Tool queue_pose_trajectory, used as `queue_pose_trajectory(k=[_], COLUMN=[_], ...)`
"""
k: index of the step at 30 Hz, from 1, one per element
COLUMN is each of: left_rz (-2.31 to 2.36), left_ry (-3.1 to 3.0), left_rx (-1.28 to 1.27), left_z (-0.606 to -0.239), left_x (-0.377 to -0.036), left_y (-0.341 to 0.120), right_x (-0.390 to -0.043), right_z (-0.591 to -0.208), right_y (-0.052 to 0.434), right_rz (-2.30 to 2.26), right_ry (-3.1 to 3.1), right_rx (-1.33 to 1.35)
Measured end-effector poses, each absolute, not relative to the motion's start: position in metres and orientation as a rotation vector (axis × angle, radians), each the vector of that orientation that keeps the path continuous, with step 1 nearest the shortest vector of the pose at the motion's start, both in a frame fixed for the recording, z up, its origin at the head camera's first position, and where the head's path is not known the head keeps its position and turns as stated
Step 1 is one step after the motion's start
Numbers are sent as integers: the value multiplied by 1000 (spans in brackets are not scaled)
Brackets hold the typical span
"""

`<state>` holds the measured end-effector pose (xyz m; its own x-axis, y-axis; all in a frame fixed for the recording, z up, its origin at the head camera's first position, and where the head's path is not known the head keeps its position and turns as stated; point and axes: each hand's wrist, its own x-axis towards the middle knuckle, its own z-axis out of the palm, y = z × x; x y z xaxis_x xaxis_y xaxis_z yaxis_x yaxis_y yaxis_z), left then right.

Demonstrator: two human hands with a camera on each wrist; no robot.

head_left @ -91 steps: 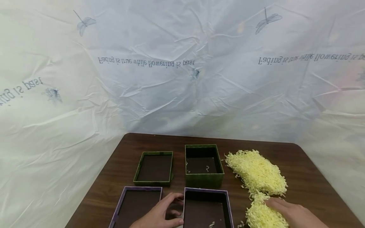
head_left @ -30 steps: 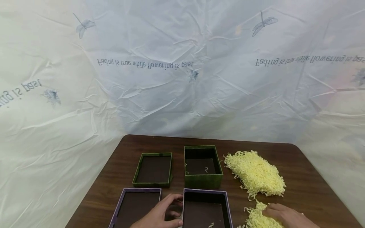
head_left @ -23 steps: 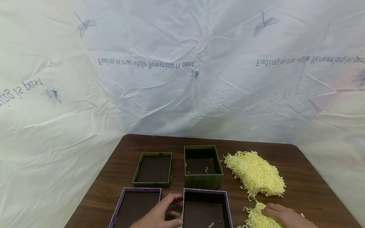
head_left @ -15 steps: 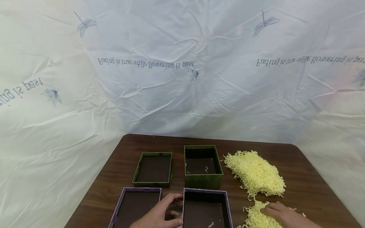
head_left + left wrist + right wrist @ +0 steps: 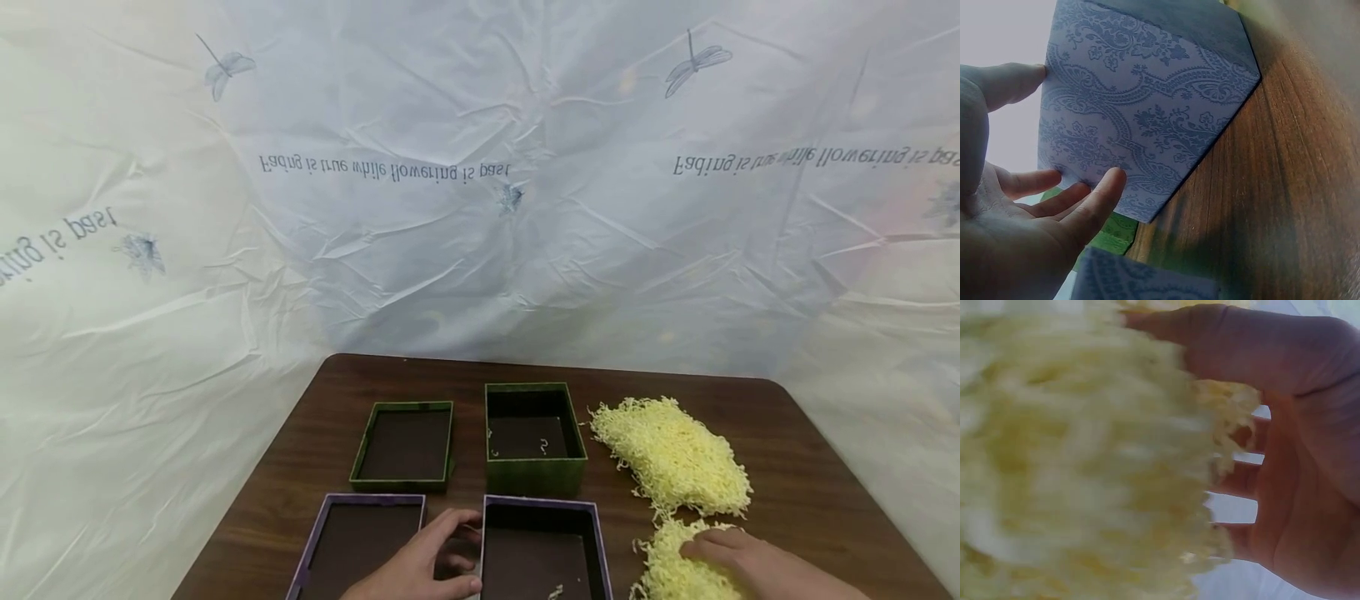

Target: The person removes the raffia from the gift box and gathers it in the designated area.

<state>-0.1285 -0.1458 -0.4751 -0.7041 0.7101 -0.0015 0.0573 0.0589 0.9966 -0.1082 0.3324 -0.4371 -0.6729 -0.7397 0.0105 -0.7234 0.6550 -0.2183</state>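
Observation:
In the head view my left hand (image 5: 416,562) stands beside the open purple box (image 5: 540,502). The left wrist view shows its thumb and relaxed fingers touching the patterned outer wall (image 5: 1147,106) without wrapping round it. My right hand (image 5: 757,567) grips a loose clump of yellow shredded paper (image 5: 678,571) at the front right. In the right wrist view the thumb lies along one side of the blurred clump (image 5: 1085,456), which hides the fingertips. A larger heap of the same shredded paper (image 5: 675,454) lies just behind it. A few shreds lie inside the purple box.
A shallow purple lid (image 5: 315,542) lies left of my left hand. Behind stand a shallow green lid (image 5: 401,485) and a deep green box (image 5: 536,477) holding a few shreds. Wrinkled white sheeting (image 5: 480,250) surrounds the brown table (image 5: 285,467).
My right hand and its clump moved nearer me, away from the large heap, then back slightly; the clump now reaches close to the heap again. The left hand and boxes stay put.

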Motion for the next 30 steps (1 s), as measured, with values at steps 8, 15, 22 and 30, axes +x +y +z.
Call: queue_pose_trajectory(k=[8, 15, 22, 30], left_rz=[1697, 1674, 1618, 1411], left_ry=[1864, 1872, 1916, 2292], left_rx=[797, 817, 843, 1013], left_z=[-475, -472, -468, -451], left_x=[-128, -128, -132, -142], left_y=[-145, -147, -153, -157], right_x=[-105, -105, -113, -126], right_z=[-425, -414, -399, -381], right_y=[330, 325, 312, 275], right_rz=[-282, -333, -417, -369], right_ry=[2809, 2794, 2755, 3014], right_rx=[-1205, -1207, -1170, -1347])
